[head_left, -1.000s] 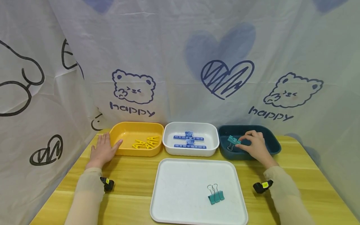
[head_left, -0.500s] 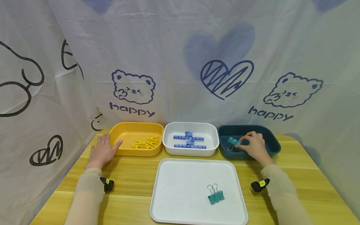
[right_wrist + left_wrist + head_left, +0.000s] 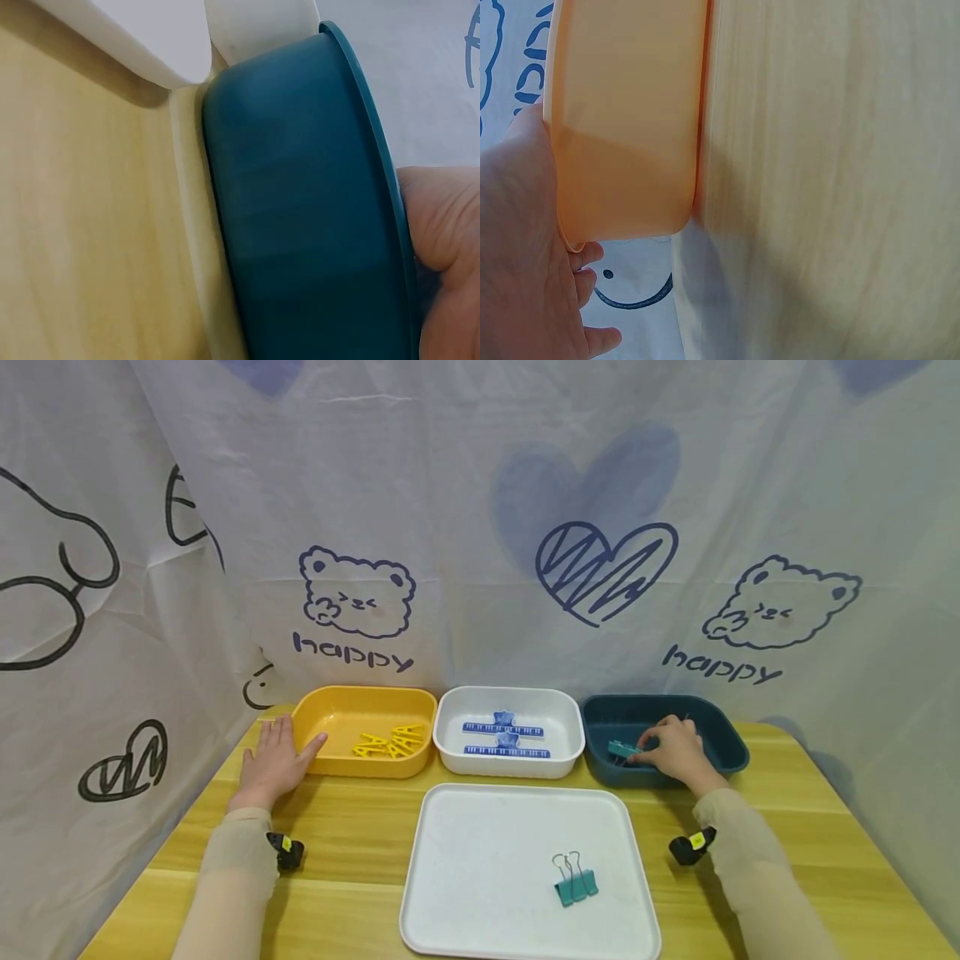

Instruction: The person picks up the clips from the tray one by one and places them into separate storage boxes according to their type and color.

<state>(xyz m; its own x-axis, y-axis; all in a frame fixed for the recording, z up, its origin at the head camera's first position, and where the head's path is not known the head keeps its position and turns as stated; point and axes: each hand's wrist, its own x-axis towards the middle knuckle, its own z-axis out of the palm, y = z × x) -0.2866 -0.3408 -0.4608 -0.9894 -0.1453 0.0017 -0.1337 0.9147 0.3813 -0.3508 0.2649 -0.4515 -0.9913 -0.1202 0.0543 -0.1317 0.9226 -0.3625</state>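
Observation:
My right hand (image 3: 677, 750) reaches into the dark teal bin (image 3: 723, 735) at the right and pinches a teal binder clip (image 3: 622, 749) low inside it. In the right wrist view part of that hand (image 3: 450, 240) shows over the bin's rim, and the clip is hidden behind the wall. At the left, my left hand (image 3: 276, 760) rests against the end of the yellow bin (image 3: 330, 710), fingers straight and thumb along the rim. Another teal binder clip (image 3: 576, 887) lies on the white tray (image 3: 480, 860) in front.
Several yellow clips (image 3: 390, 743) lie in the yellow bin. Between the outer bins stands a white bin (image 3: 457, 714) with two blue piano-key clips (image 3: 507, 750). Behind the bins hangs a printed curtain (image 3: 465, 568). Everything stands on a wooden table (image 3: 337, 868).
My right hand has lowered the binder clip slightly deeper into the dark teal bin. The left hand and the clip on the tray have stayed in place.

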